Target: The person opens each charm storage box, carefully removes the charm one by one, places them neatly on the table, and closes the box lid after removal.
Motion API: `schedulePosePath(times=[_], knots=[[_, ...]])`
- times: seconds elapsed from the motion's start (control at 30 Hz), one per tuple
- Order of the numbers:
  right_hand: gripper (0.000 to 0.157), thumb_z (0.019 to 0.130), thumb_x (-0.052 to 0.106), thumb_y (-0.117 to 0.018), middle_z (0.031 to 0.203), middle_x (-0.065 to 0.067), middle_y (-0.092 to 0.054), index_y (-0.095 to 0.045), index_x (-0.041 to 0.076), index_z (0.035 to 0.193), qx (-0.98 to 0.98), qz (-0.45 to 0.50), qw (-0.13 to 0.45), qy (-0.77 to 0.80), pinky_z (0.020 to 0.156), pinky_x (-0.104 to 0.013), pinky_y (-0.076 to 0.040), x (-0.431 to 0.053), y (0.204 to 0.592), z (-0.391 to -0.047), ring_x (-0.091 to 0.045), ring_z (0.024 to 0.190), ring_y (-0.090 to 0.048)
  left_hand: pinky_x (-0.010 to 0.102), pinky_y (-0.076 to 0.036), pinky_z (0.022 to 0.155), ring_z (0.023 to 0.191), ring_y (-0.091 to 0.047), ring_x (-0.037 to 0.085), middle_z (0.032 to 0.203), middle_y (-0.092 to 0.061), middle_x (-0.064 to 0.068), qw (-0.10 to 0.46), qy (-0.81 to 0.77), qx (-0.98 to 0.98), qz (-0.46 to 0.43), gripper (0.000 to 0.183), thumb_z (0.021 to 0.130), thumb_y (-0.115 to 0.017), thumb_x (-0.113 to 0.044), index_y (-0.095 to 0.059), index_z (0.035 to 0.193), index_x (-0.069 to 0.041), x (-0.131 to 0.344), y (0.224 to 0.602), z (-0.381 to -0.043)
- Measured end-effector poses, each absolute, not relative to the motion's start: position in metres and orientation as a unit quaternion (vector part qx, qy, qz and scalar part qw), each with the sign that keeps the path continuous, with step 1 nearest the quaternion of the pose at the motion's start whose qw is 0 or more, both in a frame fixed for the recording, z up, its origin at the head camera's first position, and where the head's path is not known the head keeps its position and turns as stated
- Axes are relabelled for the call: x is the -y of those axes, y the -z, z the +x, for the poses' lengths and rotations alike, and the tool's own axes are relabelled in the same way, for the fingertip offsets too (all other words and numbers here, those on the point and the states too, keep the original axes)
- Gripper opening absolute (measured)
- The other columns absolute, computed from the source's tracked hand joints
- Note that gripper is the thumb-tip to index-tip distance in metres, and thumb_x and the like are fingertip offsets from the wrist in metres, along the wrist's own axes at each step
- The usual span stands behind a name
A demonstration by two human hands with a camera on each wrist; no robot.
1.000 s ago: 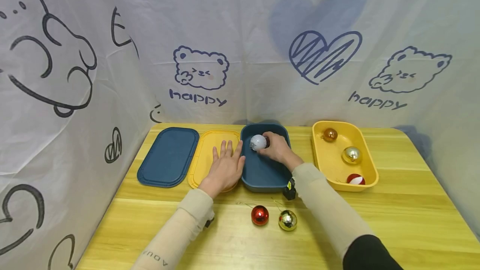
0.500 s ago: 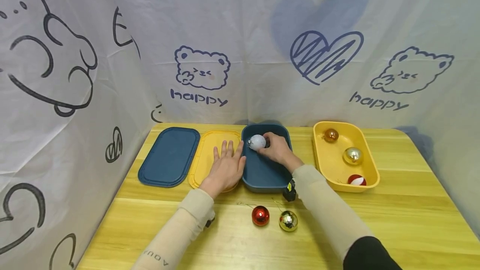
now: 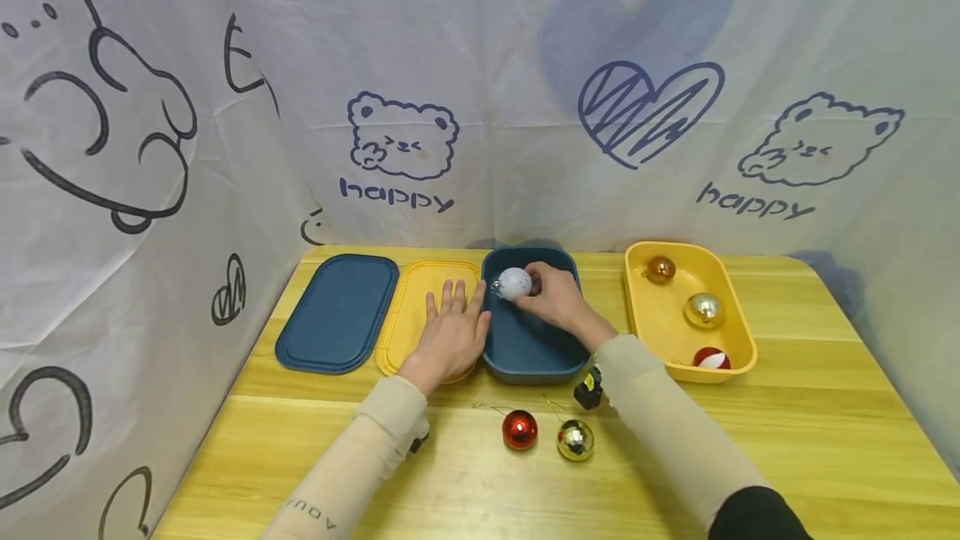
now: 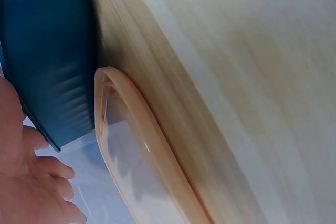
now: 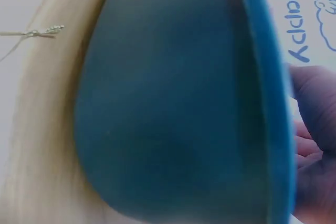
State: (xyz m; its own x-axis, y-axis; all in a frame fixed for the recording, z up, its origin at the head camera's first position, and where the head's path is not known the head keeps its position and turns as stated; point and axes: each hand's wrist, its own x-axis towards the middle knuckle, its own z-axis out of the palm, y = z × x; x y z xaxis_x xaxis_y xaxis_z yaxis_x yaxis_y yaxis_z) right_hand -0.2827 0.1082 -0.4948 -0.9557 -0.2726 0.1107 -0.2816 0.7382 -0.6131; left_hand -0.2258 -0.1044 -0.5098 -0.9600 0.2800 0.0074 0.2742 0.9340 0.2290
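My right hand (image 3: 558,298) pinches a white Christmas ball (image 3: 514,284) by its right side, over the back part of a dark blue box (image 3: 532,352). The ball's silver cap points left. In the right wrist view the box wall (image 5: 178,103) covers the ball, and part of the hand (image 5: 315,114) shows beyond the rim. My left hand (image 3: 452,338) lies over a yellow lid (image 3: 408,307), palm down with fingers straight and spread. Its index finger and thumb are right at the box's left wall. The left wrist view shows those fingers (image 4: 58,187) beside the box (image 4: 52,56).
A red ball (image 3: 520,430) and a gold ball (image 3: 575,440) lie in front of the blue box. To the right stands a yellow box (image 3: 675,332) with several balls inside. A dark blue lid (image 3: 337,315) lies at the left. A printed curtain (image 3: 525,40) hangs behind the table.
The white ball has turned in my right fingers, so its silver cap now shows at the left. My right wrist has shifted slightly right; the left hand stays in place.
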Motion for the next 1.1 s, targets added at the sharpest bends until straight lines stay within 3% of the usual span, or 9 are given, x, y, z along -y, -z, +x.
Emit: schedulePosePath(times=[0.23, 1.1], knots=[[0.057, 0.091, 0.025, -0.082, 0.125, -0.022, -0.072, -0.061, -0.003, 0.137, 0.916, 0.152, 0.014, -0.37, 0.093, -0.047, -0.061, -0.12, 0.49, -0.269, -0.033, 0.106, -0.073, 0.069, -0.012, 0.129, 0.163, -0.015, 0.046, 0.172, -0.025, 0.025, 0.011, -0.11, -0.984, 0.141, 0.061, 0.115, -0.027, -0.043, -0.02, 0.171, -0.017, 0.104, 0.508, -0.226], [0.051, 0.088, 0.017, -0.087, 0.121, -0.017, -0.073, -0.065, 0.001, 0.131, 0.89, 0.168, 0.056, -0.421, 0.094, -0.049, -0.062, -0.168, 0.477, -0.201, -0.031, 0.104, -0.074, 0.069, -0.01, 0.129, 0.163, -0.013, 0.046, 0.173, -0.023, 0.026, 0.016, -0.113, -0.983, 0.146, 0.062, 0.116, -0.025, -0.043, -0.018, 0.171, -0.017, 0.104, 0.506, -0.223]])
